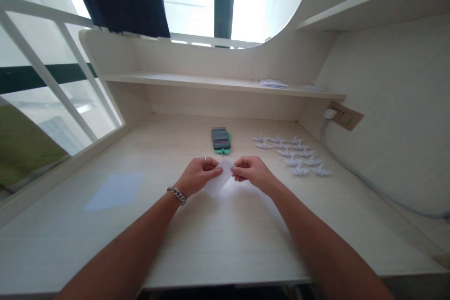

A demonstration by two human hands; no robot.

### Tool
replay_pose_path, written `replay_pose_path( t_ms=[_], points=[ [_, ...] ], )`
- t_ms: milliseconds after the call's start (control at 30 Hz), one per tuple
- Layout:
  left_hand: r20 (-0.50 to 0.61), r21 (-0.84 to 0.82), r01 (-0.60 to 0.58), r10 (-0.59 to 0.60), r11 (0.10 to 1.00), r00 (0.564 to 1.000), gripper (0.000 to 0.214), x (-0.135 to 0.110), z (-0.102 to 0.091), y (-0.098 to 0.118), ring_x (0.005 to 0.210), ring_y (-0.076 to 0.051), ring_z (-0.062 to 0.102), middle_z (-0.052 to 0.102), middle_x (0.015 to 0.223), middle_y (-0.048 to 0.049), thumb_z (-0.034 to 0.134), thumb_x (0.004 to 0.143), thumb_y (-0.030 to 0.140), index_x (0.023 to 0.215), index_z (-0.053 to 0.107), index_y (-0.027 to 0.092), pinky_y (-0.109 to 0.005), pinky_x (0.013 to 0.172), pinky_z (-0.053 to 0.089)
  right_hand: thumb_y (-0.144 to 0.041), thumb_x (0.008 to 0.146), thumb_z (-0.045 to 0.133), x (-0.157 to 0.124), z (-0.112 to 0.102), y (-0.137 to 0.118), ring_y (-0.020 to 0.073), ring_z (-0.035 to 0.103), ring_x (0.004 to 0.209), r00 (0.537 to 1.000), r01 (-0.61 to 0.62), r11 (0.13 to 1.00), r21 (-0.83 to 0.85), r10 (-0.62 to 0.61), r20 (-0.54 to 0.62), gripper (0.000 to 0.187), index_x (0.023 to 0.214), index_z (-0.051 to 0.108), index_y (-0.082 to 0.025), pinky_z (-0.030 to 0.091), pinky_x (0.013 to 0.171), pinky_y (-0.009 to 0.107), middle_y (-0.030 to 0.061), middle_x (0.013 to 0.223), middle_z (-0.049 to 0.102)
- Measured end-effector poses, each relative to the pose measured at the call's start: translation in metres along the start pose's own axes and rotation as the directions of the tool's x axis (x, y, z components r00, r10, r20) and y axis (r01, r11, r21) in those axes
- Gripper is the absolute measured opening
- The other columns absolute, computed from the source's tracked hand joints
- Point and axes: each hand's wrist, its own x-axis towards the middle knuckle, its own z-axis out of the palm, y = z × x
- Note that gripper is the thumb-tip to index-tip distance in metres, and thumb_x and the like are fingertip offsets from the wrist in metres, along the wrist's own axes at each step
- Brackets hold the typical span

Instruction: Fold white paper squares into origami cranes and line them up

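Observation:
A small white sheet of paper [221, 179], folded into a triangle shape, is held just above the pale wooden desk [225, 243] between both hands. My left hand [198, 176], with a ring and a chain bracelet at the wrist, pinches its left side. My right hand [251, 172] pinches its upper right corner. Both hands have their fingers closed on the paper.
Several folded white paper cranes [291, 152] lie in rows to the right. A phone in a green case [221, 140] lies behind the hands. A flat sheet of paper [116, 191] rests to the left. A wall socket with a cable [342, 115] is at the right, and papers [273, 83] lie on the shelf.

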Motion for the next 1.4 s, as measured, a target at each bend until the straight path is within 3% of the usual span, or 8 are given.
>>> replay_pose_path(
  t_ms=[200, 367, 533, 967, 1200, 1400],
  points=[
    [0.012, -0.007, 0.017, -0.017, 1.000, 1.000, 0.029, -0.003, 0.005, 0.004, 0.057, -0.014, 0.060, 0.071, 0.070, -0.0051, 0.076, 0.065, 0.036, 0.082, 0.072, 0.013, -0.023, 0.051, 0.043, -0.034, 0.063, 0.078, -0.004, 0.002, 0.004, 0.0114, 0.061, 0.053, 1.000, -0.012, 0.999, 0.032, 0.011, 0.024, 0.027, 0.074, 0.066, -0.013, 0.050, 0.056, 0.025, 0.0020, 0.057, 0.066],
    [0.032, 0.035, -0.008, 0.007, 0.999, 0.999, 0.029, -0.008, 0.013, 0.004, 0.057, -0.014, 0.059, 0.071, 0.072, -0.0054, 0.074, 0.068, 0.035, 0.085, 0.073, 0.012, -0.022, 0.050, 0.042, -0.036, 0.065, 0.077, -0.012, -0.002, 0.010, 0.0125, 0.063, 0.056, 0.996, 0.047, 0.997, 0.055, -0.051, 0.075, 0.029, 0.079, 0.067, -0.012, 0.051, 0.057, 0.025, 0.0030, 0.060, 0.068],
    [0.012, -0.012, -0.012, 0.012, 1.000, 1.000, 0.030, -0.012, 0.019, 0.007, 0.059, -0.013, 0.059, 0.071, 0.073, -0.0052, 0.075, 0.067, 0.034, 0.087, 0.073, 0.011, -0.022, 0.051, 0.043, -0.035, 0.063, 0.078, -0.014, -0.003, 0.010, 0.0130, 0.063, 0.054, 0.996, 0.060, 0.995, 0.078, -0.064, 0.058, 0.032, 0.081, 0.069, -0.011, 0.051, 0.055, 0.026, 0.0026, 0.058, 0.067],
    [-0.047, -0.189, -0.008, 0.000, 0.982, 0.999, 0.017, -0.012, 0.016, 0.010, 0.054, -0.011, 0.058, 0.070, 0.066, -0.0030, 0.080, 0.062, 0.026, 0.074, 0.076, 0.016, -0.020, 0.048, 0.041, -0.026, 0.061, 0.078, -0.020, -0.003, -0.002, 0.0167, 0.069, 0.061, 0.996, 0.002, 0.950, 0.311, -0.030, 0.084, 0.033, 0.091, 0.075, -0.012, 0.056, 0.067, 0.032, 0.0069, 0.065, 0.073],
    [-0.070, -0.119, -0.076, 0.068, 0.990, 0.995, 0.012, -0.012, 0.014, 0.014, 0.054, -0.010, 0.055, 0.069, 0.062, -0.0024, 0.078, 0.063, 0.026, 0.068, 0.075, 0.016, -0.019, 0.048, 0.039, -0.025, 0.061, 0.080, -0.020, -0.003, 0.000, 0.0179, 0.071, 0.067, 0.989, 0.005, 0.919, 0.394, -0.063, 0.135, 0.033, 0.092, 0.075, -0.013, 0.058, 0.075, 0.036, 0.0079, 0.071, 0.074],
    [-0.084, -0.034, -0.085, 0.082, 0.996, 0.993, 0.015, -0.012, 0.014, 0.016, 0.053, -0.010, 0.054, 0.068, 0.062, -0.0024, 0.077, 0.063, 0.028, 0.069, 0.074, 0.014, -0.019, 0.047, 0.039, -0.024, 0.062, 0.078, -0.020, 0.001, -0.001, 0.0164, 0.070, 0.063, 0.998, 0.045, 0.951, 0.305, -0.054, 0.020, 0.027, 0.086, 0.073, -0.013, 0.058, 0.067, 0.031, 0.0056, 0.066, 0.072]
  ],
)
